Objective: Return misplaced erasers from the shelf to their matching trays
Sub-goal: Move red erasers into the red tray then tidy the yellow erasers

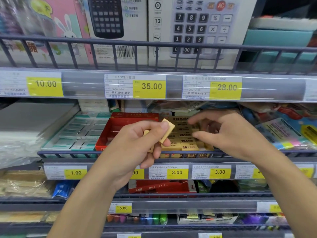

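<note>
Eraser point(167, 130) tilted, pinched by left hand point(137, 145) | right hand point(228, 133) open, empty

Matt tan erasers point(186, 140), smooth. Red tray point(109, 133): glossy card. Shelf rail point(154, 43): dark painted metal wire. Price strips point(171, 86) under shiny clear plastic. Calculator boxes point(118, 28): smooth printed card.

The person's two arms come up from the bottom of the picture. Both arms are bare all the way down, with no sleeves showing. The left hand point(137, 145) and the right hand point(228, 134) are bare too, with no gloves, rings, watch or bands. The fingers point(202, 117) have short, plain nails with no paint.
</note>
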Demonstrator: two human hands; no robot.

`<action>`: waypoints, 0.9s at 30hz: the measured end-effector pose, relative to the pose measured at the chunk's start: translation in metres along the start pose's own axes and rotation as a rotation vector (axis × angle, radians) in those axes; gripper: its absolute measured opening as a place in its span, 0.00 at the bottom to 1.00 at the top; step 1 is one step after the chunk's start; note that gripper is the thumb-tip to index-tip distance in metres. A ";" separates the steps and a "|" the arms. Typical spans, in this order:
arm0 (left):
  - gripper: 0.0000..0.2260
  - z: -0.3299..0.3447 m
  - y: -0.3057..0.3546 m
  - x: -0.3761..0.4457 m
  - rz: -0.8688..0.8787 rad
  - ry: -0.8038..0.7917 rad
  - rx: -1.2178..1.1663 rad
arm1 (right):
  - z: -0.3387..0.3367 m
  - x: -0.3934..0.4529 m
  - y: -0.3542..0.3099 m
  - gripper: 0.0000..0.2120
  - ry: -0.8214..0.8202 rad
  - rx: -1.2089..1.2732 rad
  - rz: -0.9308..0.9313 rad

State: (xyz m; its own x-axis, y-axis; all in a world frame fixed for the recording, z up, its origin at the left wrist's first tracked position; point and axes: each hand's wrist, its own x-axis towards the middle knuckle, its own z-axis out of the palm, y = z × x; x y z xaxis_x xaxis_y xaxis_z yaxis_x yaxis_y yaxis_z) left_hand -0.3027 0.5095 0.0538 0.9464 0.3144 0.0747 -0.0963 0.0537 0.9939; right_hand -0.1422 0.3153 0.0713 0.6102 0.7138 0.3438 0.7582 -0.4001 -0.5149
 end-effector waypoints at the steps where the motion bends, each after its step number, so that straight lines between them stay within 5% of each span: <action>1: 0.15 0.001 0.000 0.000 0.001 -0.017 0.009 | 0.001 -0.004 -0.006 0.14 -0.008 0.121 -0.058; 5: 0.15 0.004 0.001 0.001 -0.004 -0.067 0.062 | 0.011 -0.010 -0.024 0.20 -0.096 0.442 -0.283; 9: 0.19 0.003 -0.002 0.000 -0.011 -0.067 0.021 | 0.025 -0.010 -0.027 0.14 -0.024 0.567 -0.344; 19: 0.10 -0.006 -0.004 0.001 0.022 0.021 -0.085 | 0.027 -0.011 -0.023 0.12 0.126 0.430 -0.369; 27: 0.05 -0.015 -0.006 0.002 0.046 0.116 -0.104 | -0.010 -0.009 0.003 0.07 0.237 0.210 0.008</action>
State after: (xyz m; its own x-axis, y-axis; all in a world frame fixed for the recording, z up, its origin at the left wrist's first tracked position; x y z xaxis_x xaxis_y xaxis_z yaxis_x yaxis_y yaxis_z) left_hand -0.3045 0.5237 0.0465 0.8989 0.4256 0.1041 -0.1757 0.1324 0.9755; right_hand -0.1429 0.3015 0.0746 0.6715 0.5475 0.4993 0.7037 -0.2602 -0.6611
